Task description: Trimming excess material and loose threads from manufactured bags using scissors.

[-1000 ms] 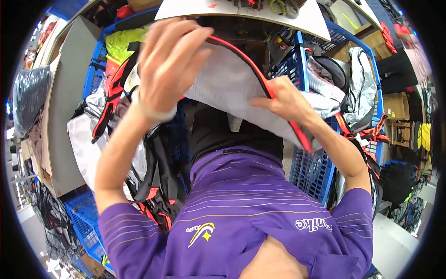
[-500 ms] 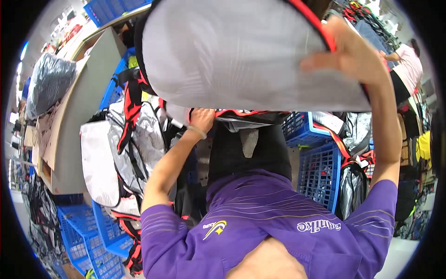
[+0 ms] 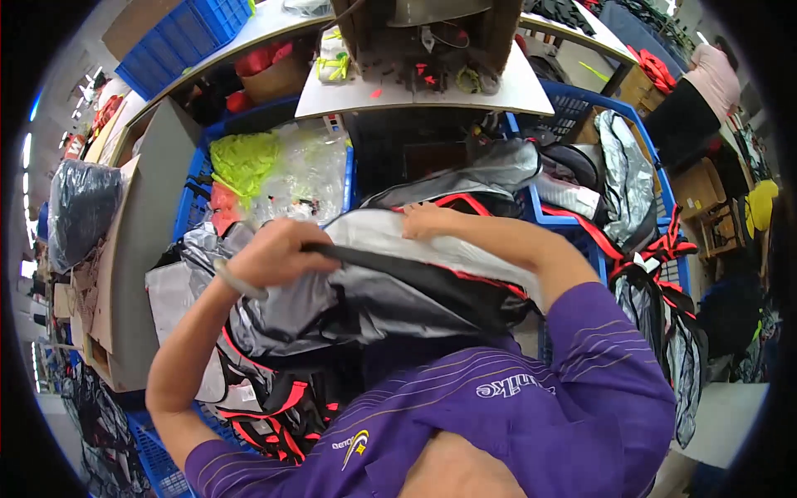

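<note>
Head view shows a silver bag (image 3: 365,303) across the person's lap, on the near side of the front edge of a white table (image 3: 332,100). The left hand (image 3: 281,253) pinches the left end of the bag's black strip (image 3: 398,270) between thumb and fingers. The right hand (image 3: 427,222) lies with its fingers on the far edge of a white panel (image 3: 374,224); whether it grips or only presses, I cannot tell. Red trim (image 3: 465,202) shows just beyond that hand. Left of the table, a yellow-green bundle (image 3: 245,158) sits near the far left corner of a blue crate (image 3: 349,176); on the right, a shiny silver piece (image 3: 627,178) leans near the right edge of another crate (image 3: 560,100)
</note>
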Demonstrator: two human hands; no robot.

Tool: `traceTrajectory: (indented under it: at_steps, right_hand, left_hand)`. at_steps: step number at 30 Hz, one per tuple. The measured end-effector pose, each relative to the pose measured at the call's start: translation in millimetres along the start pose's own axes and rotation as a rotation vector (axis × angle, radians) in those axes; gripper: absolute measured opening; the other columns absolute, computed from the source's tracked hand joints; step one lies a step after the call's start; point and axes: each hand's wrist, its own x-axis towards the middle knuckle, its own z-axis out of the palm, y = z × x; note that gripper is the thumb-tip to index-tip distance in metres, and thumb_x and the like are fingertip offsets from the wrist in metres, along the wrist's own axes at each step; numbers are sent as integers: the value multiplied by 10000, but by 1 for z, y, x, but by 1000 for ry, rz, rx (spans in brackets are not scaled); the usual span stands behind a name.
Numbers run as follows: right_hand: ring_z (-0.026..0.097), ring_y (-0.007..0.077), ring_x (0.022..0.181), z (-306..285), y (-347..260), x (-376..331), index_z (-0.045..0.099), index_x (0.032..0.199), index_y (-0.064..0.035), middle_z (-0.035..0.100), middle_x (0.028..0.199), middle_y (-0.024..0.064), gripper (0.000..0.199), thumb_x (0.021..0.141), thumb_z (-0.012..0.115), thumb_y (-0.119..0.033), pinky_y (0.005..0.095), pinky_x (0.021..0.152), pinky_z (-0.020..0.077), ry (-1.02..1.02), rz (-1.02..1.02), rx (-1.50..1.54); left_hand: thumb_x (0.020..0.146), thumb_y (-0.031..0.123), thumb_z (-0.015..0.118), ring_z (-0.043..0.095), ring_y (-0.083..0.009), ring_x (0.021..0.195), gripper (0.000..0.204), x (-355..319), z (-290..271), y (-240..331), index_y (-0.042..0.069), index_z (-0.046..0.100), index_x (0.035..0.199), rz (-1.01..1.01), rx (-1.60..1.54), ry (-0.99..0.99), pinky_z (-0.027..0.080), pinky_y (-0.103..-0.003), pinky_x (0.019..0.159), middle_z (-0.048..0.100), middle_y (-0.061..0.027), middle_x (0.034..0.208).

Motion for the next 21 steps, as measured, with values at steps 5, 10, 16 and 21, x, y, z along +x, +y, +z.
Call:
traceTrajectory:
  at_steps: [5, 10, 16, 21]
  right_hand:
    - [602, 184, 888, -190, -30, -82, 655, 1054, 5, 665, 975, 93, 409, 867, 594, -354, 343, 795, 470, -110, -99, 1145]
    - [567, 145, 715, -186, -34, -111, 642, 899, 29, 616, 702, 104, 290, 788, 676, -237, 322, 653, 455, 386, -82, 1048]
    - [495, 82, 640, -185, -31, -132, 593, 862, 43, 608, 689, 54, 191, 768, 683, -96, 274, 612, 416, 398, -61, 1356]
    - [478, 83, 642, -178, -28, -143, 581, 870, 22, 593, 668, 42, 191, 769, 693, -95, 272, 610, 406, 444, -90, 1331]
  left_hand:
    - [672, 109, 747, 539, -80, 603, 175, 35, -13, -26, -21, 686, 772, -327, -174, 277, 420, -251, 570, 621, -48, 635]
    - [709, 55, 735, 538, -52, 634, 115, 101, -30, -19, -23, 667, 760, -308, -317, 235, 396, -203, 571, 619, -9, 668]
    - [702, 251, 757, 528, -67, 746, 329, 108, -66, -51, 3, 650, 888, -171, -272, -103, 411, -218, 682, 607, 0, 779]
    - [793, 205, 702, 487, -39, 733, 235, 102, -57, -70, -1, 634, 885, -210, -590, -138, 384, -202, 656, 570, 30, 765]
